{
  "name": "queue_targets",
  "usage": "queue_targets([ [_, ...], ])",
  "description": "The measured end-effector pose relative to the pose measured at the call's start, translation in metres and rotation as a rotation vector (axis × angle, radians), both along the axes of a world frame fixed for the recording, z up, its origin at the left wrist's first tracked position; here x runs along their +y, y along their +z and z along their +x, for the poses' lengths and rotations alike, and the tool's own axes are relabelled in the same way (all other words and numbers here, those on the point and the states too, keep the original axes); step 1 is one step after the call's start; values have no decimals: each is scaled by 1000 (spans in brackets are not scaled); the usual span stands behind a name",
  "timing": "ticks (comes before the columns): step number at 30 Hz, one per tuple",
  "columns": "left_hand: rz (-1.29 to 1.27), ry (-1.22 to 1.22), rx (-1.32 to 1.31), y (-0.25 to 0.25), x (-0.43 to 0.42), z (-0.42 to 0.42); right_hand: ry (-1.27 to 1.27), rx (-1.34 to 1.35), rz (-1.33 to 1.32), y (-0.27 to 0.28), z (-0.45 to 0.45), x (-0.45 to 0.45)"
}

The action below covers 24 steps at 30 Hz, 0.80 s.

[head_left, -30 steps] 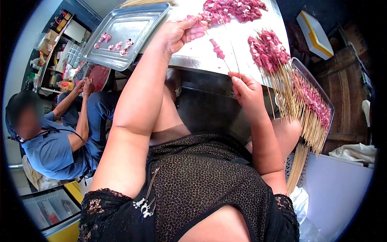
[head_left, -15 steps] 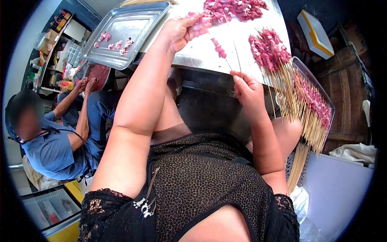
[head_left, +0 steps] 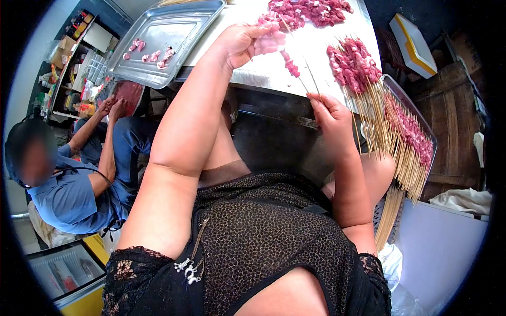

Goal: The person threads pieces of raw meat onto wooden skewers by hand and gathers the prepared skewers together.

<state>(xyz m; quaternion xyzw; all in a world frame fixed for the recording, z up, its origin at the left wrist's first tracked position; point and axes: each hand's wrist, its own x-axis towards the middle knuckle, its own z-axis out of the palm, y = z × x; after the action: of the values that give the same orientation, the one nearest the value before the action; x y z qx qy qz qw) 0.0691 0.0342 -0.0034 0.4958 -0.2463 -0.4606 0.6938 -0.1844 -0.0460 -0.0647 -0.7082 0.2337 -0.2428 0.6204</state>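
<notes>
My right hand (head_left: 333,116) pinches the lower ends of two thin bamboo skewers at the front edge of the white table. One meat skewer (head_left: 289,64) carries a few small pink pieces near its upper part; the other stick (head_left: 311,73) looks bare over most of its length. My left hand (head_left: 255,45) is above the table near the skewers' upper ends, fingers curled and thumb over them. Its fingertips are blurred, and what they hold cannot be made out. Just beyond lies a heap of cut raw meat (head_left: 316,11).
Finished meat skewers (head_left: 353,66) are piled at the table's right, beside a tray of more skewers (head_left: 408,129). A metal tray (head_left: 166,42) with a few meat pieces stands at left. A seated person (head_left: 74,184) works with both hands over a container of meat (head_left: 129,95).
Both hands have shifted slightly to the right, and the skewers moved along with my right hand. The meat piles and trays stay where they were.
</notes>
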Motion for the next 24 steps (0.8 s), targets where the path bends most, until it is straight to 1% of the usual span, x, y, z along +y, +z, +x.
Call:
queue_targets([
  [2, 11, -65, 34, 0, 1, 1, -1, 9, -22, 1, -1, -1],
  [4, 20, -53, 10, 1, 2, -1, -4, 17, -44, 0, 0, -2],
  [6, 26, -41, -17, 3, 2, -8, 28, -52, 94, -3, 2, -2],
  [8, -65, 25, -87, 5, 1, -15, 27, -60, 116, -1, 4, -2],
  [12, -116, 66, -105, 7, 1, -13, 40, -70, 181, -2, 5, -2],
  [14, -96, 111, -70, 7, 1, -13, 38, -67, 170, -1, 6, -1],
  [21, -52, 90, -48, 7, 0, -14, 19, -33, 95, -1, 3, -5],
  [24, -62, 93, -25, 6, -3, -17, 23, -57, 112, -4, 4, -5],
])
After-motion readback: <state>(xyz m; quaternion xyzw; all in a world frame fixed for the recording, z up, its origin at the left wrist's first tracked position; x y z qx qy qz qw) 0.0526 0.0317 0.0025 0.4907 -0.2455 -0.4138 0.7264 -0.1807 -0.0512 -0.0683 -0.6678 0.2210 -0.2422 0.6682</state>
